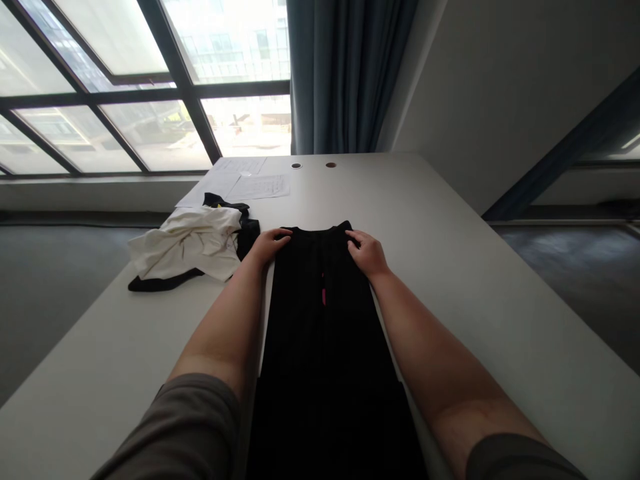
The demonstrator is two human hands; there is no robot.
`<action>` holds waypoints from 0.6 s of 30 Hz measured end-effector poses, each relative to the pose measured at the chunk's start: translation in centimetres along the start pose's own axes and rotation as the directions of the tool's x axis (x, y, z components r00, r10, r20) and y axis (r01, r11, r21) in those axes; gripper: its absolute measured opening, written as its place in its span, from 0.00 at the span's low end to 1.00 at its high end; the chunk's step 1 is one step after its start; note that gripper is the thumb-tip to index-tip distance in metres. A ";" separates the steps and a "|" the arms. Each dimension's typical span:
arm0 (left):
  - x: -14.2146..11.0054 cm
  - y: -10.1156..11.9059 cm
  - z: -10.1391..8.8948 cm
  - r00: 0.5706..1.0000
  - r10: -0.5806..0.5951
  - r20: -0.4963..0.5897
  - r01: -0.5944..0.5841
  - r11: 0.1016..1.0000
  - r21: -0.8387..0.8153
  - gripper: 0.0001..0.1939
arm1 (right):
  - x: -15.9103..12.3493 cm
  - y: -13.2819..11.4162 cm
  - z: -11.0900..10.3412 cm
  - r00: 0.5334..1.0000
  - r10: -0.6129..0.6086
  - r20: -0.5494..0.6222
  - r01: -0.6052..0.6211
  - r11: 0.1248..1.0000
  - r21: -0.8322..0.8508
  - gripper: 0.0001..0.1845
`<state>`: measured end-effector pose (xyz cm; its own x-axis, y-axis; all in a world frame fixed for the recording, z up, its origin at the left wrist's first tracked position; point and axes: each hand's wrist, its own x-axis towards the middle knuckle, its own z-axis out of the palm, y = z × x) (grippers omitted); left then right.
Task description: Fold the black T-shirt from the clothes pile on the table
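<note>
A long black garment (320,333) lies stretched along the white table (475,287), running from the near edge to its far end, with a small pink mark near its middle. My left hand (267,245) rests on the garment's far left corner, fingers curled over the edge. My right hand (369,253) lies on the far right corner, fingers bent on the fabric. Both forearms run along the garment's two sides.
A crumpled white cloth (190,250) lies on a dark piece to the left of the garment. Sheets of paper (253,183) lie at the table's far end near two round cable holes (331,165). Windows and a dark curtain stand behind.
</note>
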<state>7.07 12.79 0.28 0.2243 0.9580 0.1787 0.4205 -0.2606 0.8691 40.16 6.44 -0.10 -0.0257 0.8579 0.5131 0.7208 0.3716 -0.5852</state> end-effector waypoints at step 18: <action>-13.4 5.2 -0.4 0.967 0.228 -0.114 -0.210 0.967 0.146 0.29 | -7.6 -3.5 -5.5 0.999 0.040 0.000 -0.038 0.963 0.267 0.21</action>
<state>5.89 -1.40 2.59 0.2125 0.8808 0.4230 0.4879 -0.4707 0.7351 41.66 -3.33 1.50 0.0028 0.8721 0.4893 0.5105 0.4195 -0.7506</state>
